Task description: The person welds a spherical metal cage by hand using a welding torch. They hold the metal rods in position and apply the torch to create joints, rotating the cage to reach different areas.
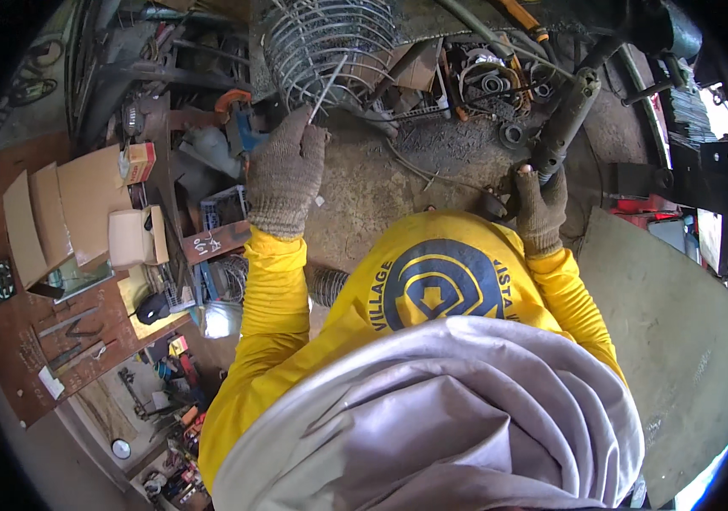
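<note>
My left hand [285,175], in a brown knit glove, is closed round a thin pale rod [328,89]. The rod points up and away, its far end in front of a round wire cage [338,47]; I cannot tell whether they touch. My right hand [541,204], in a matching glove with a bare fingertip showing, is closed at the lower end of a thick grey metal tube [566,123]. This tube slants up to the right toward dark machinery. Part of the right grip is hidden, beside a small dark round piece [492,204].
A crate of greasy rings and parts [490,81] stands ahead, with a loose metal ring [512,134] nearby. Cardboard boxes [83,204] and tools lie on a brown table [14,366] at left. A large greenish sheet [662,332] leans at right.
</note>
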### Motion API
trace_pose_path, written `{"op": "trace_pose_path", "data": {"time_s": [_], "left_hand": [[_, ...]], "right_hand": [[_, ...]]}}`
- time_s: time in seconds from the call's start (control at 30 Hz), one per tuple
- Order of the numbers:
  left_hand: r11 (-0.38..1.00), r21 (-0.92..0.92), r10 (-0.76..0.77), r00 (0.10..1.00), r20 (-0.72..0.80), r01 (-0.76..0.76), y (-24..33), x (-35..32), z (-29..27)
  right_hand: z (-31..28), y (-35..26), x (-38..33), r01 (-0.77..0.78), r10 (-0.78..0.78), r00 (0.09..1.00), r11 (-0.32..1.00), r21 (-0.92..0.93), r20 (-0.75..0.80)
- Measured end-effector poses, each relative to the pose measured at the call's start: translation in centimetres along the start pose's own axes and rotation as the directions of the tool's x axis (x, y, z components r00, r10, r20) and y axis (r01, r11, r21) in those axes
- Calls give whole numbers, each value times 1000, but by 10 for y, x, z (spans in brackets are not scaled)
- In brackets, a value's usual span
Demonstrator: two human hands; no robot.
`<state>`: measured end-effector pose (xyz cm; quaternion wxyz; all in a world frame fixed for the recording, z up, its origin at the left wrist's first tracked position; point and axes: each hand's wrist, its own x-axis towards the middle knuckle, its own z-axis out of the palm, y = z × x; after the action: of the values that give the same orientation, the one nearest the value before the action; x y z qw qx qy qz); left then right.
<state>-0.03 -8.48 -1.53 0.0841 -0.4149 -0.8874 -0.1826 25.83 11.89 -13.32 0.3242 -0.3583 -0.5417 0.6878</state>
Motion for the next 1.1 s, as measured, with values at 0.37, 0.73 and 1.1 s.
{"op": "trace_pose_path", "data": {"time_s": [0.37,0.73,1.1], "left_hand": [[973,168,-186,970,154,160,10,29,0],[996,3,-87,993,74,87,-7,23,37],[995,-78,-61,997,54,65,-9,22,44]], "right_hand": [[-17,3,31,-42,41,989,999,4,142],[3,6,37,-80,75,986,997,24,148],[52,7,57,-109,106,979,994,7,177]]}}
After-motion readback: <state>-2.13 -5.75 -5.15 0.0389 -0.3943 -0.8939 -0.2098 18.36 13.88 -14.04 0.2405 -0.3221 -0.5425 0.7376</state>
